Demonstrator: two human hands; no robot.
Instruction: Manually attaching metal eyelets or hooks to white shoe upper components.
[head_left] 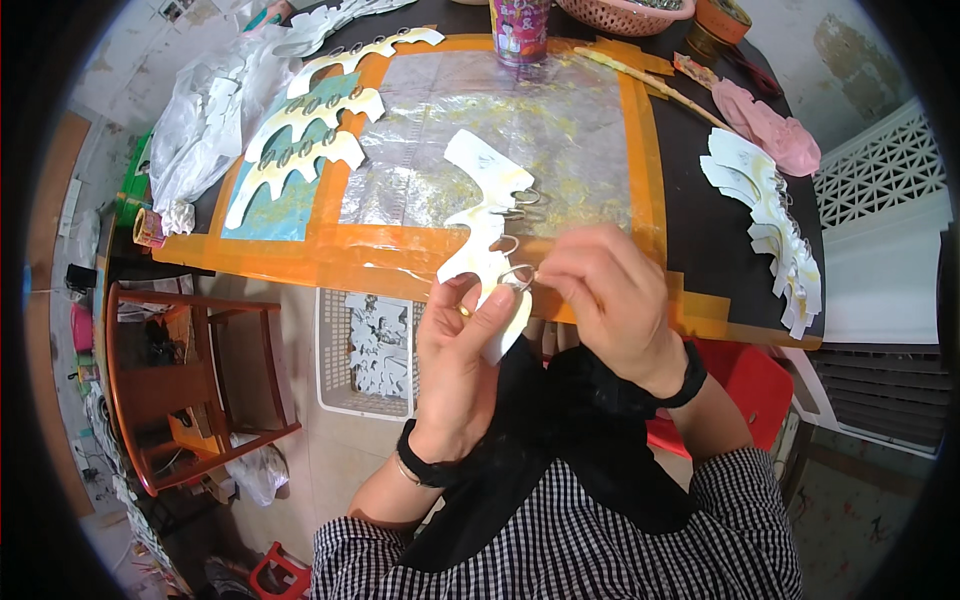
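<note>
In front of my chest, my left hand (460, 335) holds the lower end of a white scalloped card strip (483, 222), thumb on top and fingers beneath. Several thin metal rings (512, 243) stick out from the strip's right edge. Thumb and forefinger of my right hand (615, 295) pinch together at the lowest ring (523, 278), beside the left thumb. Yellowish smears show on the strip near its lower end. Similar strips with rings (312, 155) lie in a row on the table's left side. A stack of such strips (765, 225) sits at the right.
Orange tape (650, 150) borders a clear sheet with yellow smears (480, 100). A purple cup (519, 30), a pink basket (625, 15), a stick (650, 80) and a pink cloth (765, 128) lie farther back. Below stand a white crate (335, 400) and a wooden chair (165, 375).
</note>
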